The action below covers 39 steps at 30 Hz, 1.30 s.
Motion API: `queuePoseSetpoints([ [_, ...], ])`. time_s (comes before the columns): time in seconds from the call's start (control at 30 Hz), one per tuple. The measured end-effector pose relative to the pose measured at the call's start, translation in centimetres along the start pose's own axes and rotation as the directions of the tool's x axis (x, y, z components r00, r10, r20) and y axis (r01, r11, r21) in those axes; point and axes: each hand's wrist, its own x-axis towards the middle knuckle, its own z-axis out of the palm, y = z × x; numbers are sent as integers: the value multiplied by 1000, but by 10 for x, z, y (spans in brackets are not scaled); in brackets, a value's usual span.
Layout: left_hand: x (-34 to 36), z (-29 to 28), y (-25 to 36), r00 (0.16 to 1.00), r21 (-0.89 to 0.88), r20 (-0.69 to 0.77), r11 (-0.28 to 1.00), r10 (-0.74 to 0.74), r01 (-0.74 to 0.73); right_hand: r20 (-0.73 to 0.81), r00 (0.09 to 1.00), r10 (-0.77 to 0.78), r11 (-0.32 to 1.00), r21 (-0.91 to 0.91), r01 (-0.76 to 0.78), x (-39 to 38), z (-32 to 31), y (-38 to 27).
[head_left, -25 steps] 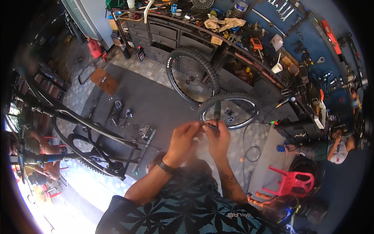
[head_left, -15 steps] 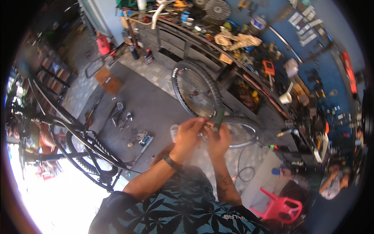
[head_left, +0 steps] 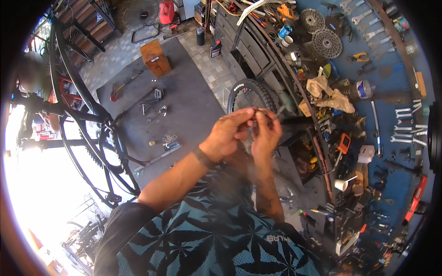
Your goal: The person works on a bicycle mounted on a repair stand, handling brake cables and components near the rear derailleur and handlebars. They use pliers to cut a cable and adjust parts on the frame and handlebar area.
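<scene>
My two hands meet in front of my chest, near the middle of the view. Thumb and fingers of my left hand [head_left: 226, 133], which has a dark band at the wrist, pinch together. My right hand [head_left: 266, 133] is closed beside it, its fingertips touching those of the left. Between the fingertips is a small dark piece [head_left: 258, 111], too small and too covered to name. A blurred green handle-like shape [head_left: 286, 100] shows just beyond my right fingers; whether I hold it, I cannot tell. Behind the hands stands a bicycle wheel [head_left: 252, 87] with a knobby black tyre.
A black bicycle frame [head_left: 87, 103] hangs at the left. On the dark floor mat [head_left: 184, 87] lie pedals [head_left: 159, 94], small metal parts and a wooden box [head_left: 155, 59]. To the right run a cluttered workbench [head_left: 258, 50] and a blue wall with wrenches [head_left: 403, 126].
The view has shifted, bringing more of the workbench and wall into sight. My hands remain together; the green handle that stood upright by my right fingers now appears blurred beyond them.
</scene>
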Motion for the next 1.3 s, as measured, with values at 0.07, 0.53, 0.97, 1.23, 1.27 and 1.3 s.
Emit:
queuePoseSetpoints([
  [0.07, 6, -6, 21, 998, -50, 3, 997, 59, -59, 91, 995, 45, 998, -37, -42, 20, 22, 0],
  [0.53, 72, -35, 148, 899, -16, -228, 922, 373, -387, 441, 790, 426, 867, 50, -496, 167, 138, 12],
  [0.97, 182, -22, 239, 695, -181, -418, 697, 585, -694, 420, 851, 316, 807, 353, -473, 270, 239, 39],
  [1.23, 173, -48, 275, 582, -186, -561, 595, 589, -782, 517, 748, 417, 769, 238, -593, 282, 296, 77],
  [1.27, 171, -54, 281, 570, -195, -569, 576, 593, -794, 523, 730, 440, 756, 224, -615, 281, 303, 83],
  [1.3, 168, -61, 286, 556, -202, -578, 555, 597, -807, 528, 712, 462, 742, 209, -637, 279, 310, 88],
])
